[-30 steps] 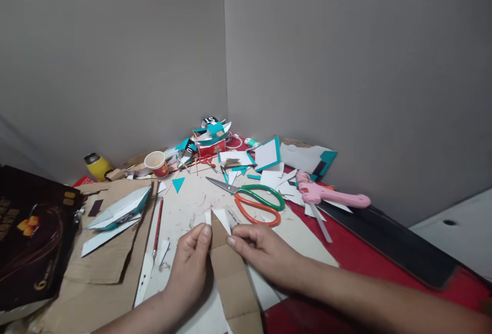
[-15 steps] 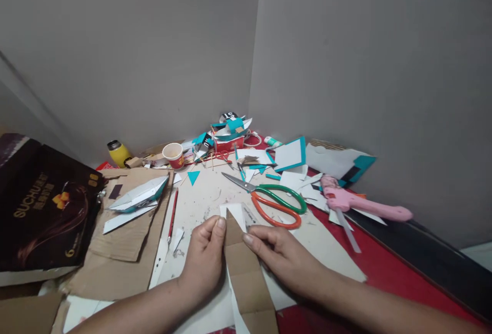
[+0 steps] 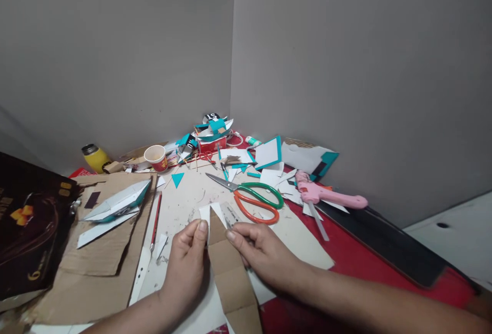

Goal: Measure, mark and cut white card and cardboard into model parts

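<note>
Head view — both hands' grip (image 3: 188,265) (image 3: 261,252) pinching cardboard strip (image 3: 230,277).

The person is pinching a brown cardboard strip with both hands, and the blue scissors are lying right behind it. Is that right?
Not quite. Both hands, left and right, do pinch the cardboard strip, but the scissors behind it have green and orange handles, not blue. The head view shows this.
</note>
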### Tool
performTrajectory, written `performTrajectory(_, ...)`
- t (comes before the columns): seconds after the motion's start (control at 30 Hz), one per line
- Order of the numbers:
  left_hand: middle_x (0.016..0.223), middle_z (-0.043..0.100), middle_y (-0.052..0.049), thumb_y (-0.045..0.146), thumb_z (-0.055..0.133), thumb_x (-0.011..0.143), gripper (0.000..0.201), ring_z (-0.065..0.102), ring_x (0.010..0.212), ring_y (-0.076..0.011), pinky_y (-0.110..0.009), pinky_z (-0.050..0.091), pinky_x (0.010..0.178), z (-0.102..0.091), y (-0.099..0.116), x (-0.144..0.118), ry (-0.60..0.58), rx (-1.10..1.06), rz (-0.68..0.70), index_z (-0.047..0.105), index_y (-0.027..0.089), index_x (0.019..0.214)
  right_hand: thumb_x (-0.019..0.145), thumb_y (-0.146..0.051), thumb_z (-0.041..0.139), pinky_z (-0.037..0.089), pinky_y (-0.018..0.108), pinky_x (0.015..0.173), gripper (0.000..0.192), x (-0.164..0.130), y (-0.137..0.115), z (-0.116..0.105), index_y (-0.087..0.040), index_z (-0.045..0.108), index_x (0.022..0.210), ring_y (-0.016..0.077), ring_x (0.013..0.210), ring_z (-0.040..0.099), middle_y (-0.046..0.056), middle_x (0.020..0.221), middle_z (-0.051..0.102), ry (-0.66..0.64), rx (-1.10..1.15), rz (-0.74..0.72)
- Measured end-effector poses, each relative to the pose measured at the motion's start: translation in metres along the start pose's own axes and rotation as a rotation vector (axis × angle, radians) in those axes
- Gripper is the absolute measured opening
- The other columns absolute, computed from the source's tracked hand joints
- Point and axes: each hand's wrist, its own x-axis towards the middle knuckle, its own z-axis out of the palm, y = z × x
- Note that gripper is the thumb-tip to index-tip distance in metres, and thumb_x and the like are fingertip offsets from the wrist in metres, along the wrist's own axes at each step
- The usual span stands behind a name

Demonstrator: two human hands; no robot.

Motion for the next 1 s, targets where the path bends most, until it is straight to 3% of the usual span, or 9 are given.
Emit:
performTrajectory(0.23, 0.074, 0.065, 0.000, 0.039, 0.072, 0.077, 0.025, 0.056, 0.066, -0.0125, -0.025, 0.046, 0.066, 0.005, 0.008, -0.002, -0.088, -0.079, -0.076, 0.063, 0.017, 0.082, 0.089, -0.045, 0.047, 0.025, 0.023, 0.048, 0.042, 0.001, 0.000, -0.002, -0.022, 0.033, 0.058, 0.0099, 0.053, 0.028, -0.006, 0.057, 0.029, 0.002, -0.062, -0.043)
performTrajectory(0.4, 0.069, 0.065, 0.000, 0.039, 0.072, 0.077, 0.025, 0.057, 0.062, -0.0118, -0.024, 0.046, 0.061, 0.006, 0.011, -0.003, -0.105, -0.079, -0.085, 0.060, 0.017, 0.076, 0.089, -0.044, 0.048, 0.023, 0.024, 0.049, 0.041, 0.004, -0.001, -0.005, -0.021, 0.033, 0.058, 0.0100, 0.055, 0.027, -0.006, 0.058, 0.027, -0.049, -0.088, -0.051)
performTrajectory(0.53, 0.081, 0.071, -0.004, 0.037, 0.070, 0.080, 0.022, 0.063, 0.072, -0.0151, -0.026, 0.049, 0.067, 0.006, 0.012, -0.003, -0.158, -0.084, -0.090, 0.065, 0.017, 0.084, 0.088, -0.043, 0.051, 0.026, 0.024, 0.050, 0.036, 0.003, -0.005, -0.009, -0.020, 0.040, 0.062, 0.0104, 0.056, 0.031, -0.006, 0.059, 0.031, 0.051, -0.086, -0.058)
performTrajectory(0.67, 0.087, 0.073, -0.005, 0.035, 0.067, 0.083, 0.022, 0.065, 0.076, -0.0154, -0.026, 0.049, 0.070, 0.007, 0.011, -0.004, -0.230, -0.081, -0.108, 0.069, 0.018, 0.097, 0.082, -0.042, 0.061, 0.031, 0.024, 0.053, 0.027, 0.002, -0.009, -0.012, -0.017, 0.052, 0.076, 0.0113, 0.060, 0.040, -0.004, 0.066, 0.043, 0.090, 0.037, -0.044)
performTrajectory(1.0, 0.079, 0.070, -0.003, 0.039, 0.070, 0.080, 0.031, 0.058, 0.068, -0.0123, -0.023, 0.045, 0.065, 0.006, 0.010, -0.007, -0.294, 0.009, -0.185, 0.070, 0.018, 0.103, 0.075, -0.041, 0.072, 0.024, 0.022, 0.047, 0.030, 0.009, -0.006, -0.016, -0.016, 0.056, 0.071, 0.0075, 0.052, 0.034, -0.007, 0.059, 0.041, -0.002, 0.248, -0.040)
